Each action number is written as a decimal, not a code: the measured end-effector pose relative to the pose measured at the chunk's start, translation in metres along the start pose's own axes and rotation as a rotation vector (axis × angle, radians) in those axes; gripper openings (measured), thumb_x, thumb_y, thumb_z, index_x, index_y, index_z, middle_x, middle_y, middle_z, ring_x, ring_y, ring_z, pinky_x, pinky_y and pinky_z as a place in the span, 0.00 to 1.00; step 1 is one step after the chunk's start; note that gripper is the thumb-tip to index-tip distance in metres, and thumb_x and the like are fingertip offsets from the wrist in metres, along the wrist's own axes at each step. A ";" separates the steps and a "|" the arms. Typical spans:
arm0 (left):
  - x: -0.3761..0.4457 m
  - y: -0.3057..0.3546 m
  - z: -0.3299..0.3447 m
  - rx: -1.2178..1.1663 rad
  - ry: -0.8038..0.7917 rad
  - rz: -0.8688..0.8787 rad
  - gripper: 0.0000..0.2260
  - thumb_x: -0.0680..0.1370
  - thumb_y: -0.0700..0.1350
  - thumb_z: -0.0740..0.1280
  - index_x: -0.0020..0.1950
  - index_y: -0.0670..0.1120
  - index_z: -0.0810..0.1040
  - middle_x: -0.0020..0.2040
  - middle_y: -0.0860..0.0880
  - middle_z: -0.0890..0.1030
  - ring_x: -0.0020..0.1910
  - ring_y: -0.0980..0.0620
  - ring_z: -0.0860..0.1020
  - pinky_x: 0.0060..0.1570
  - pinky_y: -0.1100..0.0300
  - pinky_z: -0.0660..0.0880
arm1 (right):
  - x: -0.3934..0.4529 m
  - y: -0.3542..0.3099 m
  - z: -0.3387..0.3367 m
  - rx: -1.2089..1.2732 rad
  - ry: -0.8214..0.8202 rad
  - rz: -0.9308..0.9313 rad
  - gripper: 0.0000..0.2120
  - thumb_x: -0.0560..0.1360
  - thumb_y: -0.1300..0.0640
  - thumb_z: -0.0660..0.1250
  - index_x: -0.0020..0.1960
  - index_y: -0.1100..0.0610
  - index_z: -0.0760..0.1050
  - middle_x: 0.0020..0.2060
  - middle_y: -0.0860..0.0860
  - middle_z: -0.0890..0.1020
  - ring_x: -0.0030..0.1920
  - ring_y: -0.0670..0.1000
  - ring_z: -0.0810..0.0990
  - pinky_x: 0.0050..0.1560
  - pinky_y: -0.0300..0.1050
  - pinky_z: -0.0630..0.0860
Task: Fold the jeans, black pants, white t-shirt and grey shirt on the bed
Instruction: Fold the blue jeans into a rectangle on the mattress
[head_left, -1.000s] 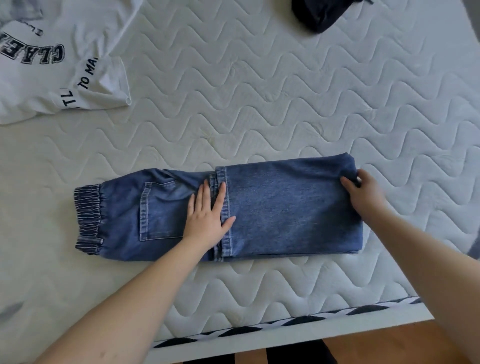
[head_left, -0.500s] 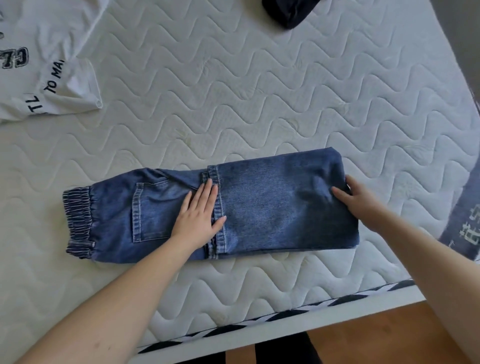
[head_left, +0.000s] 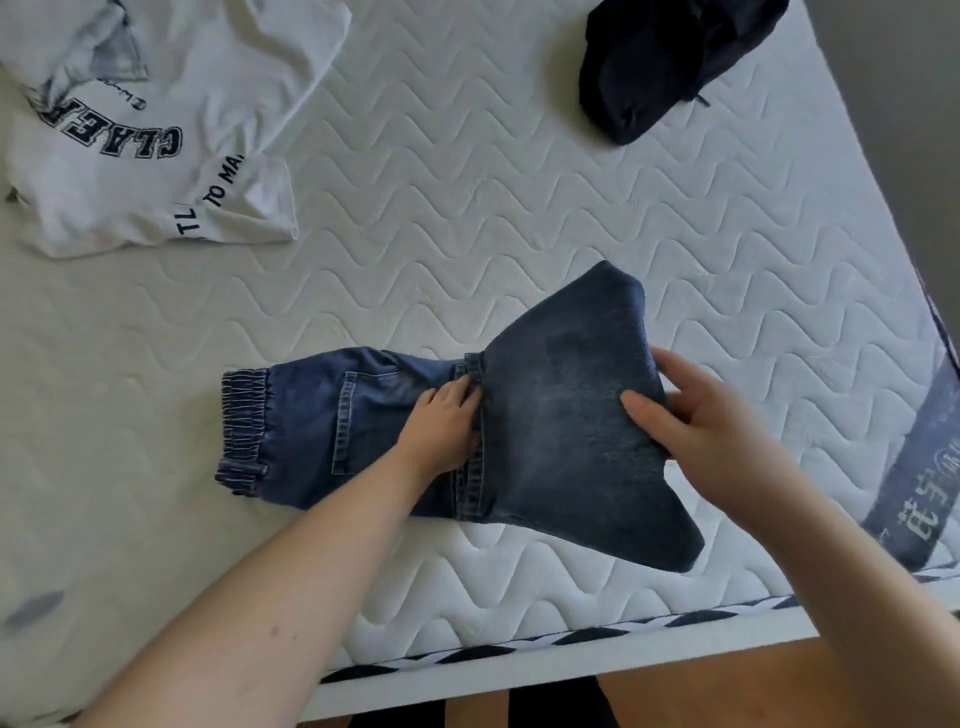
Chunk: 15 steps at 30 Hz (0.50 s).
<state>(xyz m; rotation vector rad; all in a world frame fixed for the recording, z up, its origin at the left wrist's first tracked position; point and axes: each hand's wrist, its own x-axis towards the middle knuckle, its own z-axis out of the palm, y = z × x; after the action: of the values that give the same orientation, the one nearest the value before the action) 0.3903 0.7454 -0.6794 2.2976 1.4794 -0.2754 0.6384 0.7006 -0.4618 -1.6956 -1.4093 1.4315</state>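
Head view: jeans (head_left: 566, 441) near the bed's (head_left: 467, 260) near edge, folded right end now lifted off the mattress instead of lying flat like a second ago. Right hand (head_left: 706, 431) clamped on that raised end, left hand (head_left: 441, 431) flat on the hem line, pinning it. Probably mid final fold toward the waistband (head_left: 241, 421). White t-shirt (head_left: 156, 130) far left, black pants (head_left: 665, 62) far right, both untouched.

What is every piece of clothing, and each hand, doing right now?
jeans: half folded, right end lifted
left hand: flat, pressing the fold line
right hand: gripping the lifted end
t-shirt: crumpled, not folded
black pants: bunched, not folded
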 end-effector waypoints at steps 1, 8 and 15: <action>-0.003 -0.001 0.000 -0.051 0.008 -0.004 0.29 0.79 0.53 0.60 0.79 0.47 0.57 0.78 0.45 0.58 0.75 0.45 0.60 0.72 0.50 0.58 | -0.001 -0.012 0.009 0.003 -0.019 -0.020 0.19 0.81 0.56 0.62 0.60 0.31 0.72 0.42 0.46 0.86 0.41 0.50 0.85 0.43 0.43 0.82; -0.056 -0.040 -0.031 -0.810 0.146 -0.243 0.15 0.81 0.45 0.58 0.67 0.48 0.74 0.65 0.50 0.77 0.64 0.51 0.74 0.63 0.59 0.69 | 0.005 -0.066 0.081 -0.046 -0.088 -0.046 0.18 0.80 0.56 0.63 0.67 0.41 0.70 0.38 0.46 0.86 0.37 0.50 0.85 0.43 0.40 0.80; -0.128 -0.119 -0.118 -1.680 0.118 -0.338 0.15 0.80 0.43 0.56 0.60 0.50 0.79 0.57 0.48 0.83 0.56 0.47 0.82 0.54 0.53 0.80 | 0.038 -0.093 0.188 -0.103 -0.090 -0.076 0.20 0.81 0.55 0.62 0.71 0.45 0.66 0.35 0.49 0.85 0.32 0.44 0.84 0.39 0.38 0.80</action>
<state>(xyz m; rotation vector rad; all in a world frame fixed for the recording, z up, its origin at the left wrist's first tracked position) 0.2232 0.7334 -0.5516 0.7080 1.2287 0.7603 0.4266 0.7233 -0.4563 -1.6387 -1.6041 1.4316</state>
